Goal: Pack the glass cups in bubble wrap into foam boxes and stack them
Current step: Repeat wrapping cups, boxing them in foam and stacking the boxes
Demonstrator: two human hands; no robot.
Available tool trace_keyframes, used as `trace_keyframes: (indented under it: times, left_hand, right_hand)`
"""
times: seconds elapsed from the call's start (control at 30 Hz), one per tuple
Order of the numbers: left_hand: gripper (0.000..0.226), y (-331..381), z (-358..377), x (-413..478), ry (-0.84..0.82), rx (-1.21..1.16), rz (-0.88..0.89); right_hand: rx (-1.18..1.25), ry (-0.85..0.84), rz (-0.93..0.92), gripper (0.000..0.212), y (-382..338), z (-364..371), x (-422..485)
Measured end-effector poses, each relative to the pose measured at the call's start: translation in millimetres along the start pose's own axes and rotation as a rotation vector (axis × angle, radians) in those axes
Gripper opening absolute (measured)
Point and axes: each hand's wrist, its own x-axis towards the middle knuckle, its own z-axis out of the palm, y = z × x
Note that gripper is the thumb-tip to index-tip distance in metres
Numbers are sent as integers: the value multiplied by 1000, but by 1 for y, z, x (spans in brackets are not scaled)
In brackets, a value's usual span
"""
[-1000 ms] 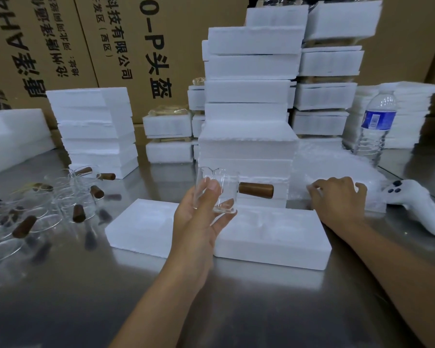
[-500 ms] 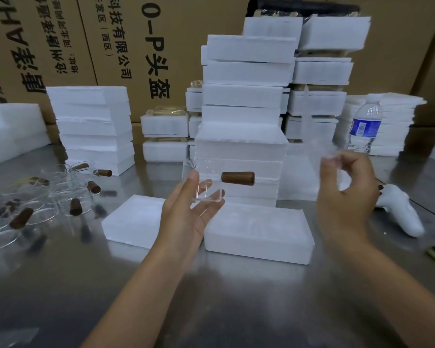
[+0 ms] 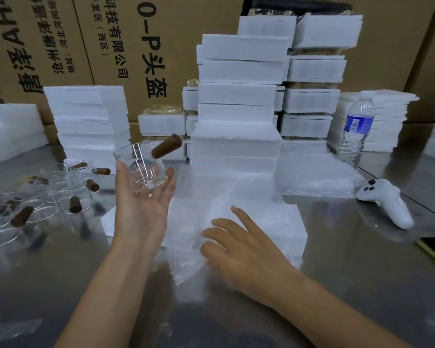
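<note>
The left grip lies palm up with its fingers spread and nearly straight. A glass cup rests tilted on those fingers, and its brown handle points up and away from the palm. The right grip is flat, palm down and fingers spread, pressing on a bubble wrap sheet. This sheet lies under and ahead of it, draped over a foam box on the steel tabletop.

More glass cups stand just left of the left grip. Beyond both grips rises a tall stack of foam boxes. Well to the right of the right grip are a white controller and, farther back, a water bottle.
</note>
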Motion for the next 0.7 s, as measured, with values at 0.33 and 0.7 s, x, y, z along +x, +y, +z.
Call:
trace_keyframes:
  times: [0.33, 0.7]
  left_hand:
    - [48, -19, 8, -12, -158, 324, 24]
    - [53, -49, 10, -33, -338, 858, 83]
  right_hand:
    - [680, 165, 696, 49, 5, -19, 1]
    - [536, 93, 604, 36, 53, -22, -20]
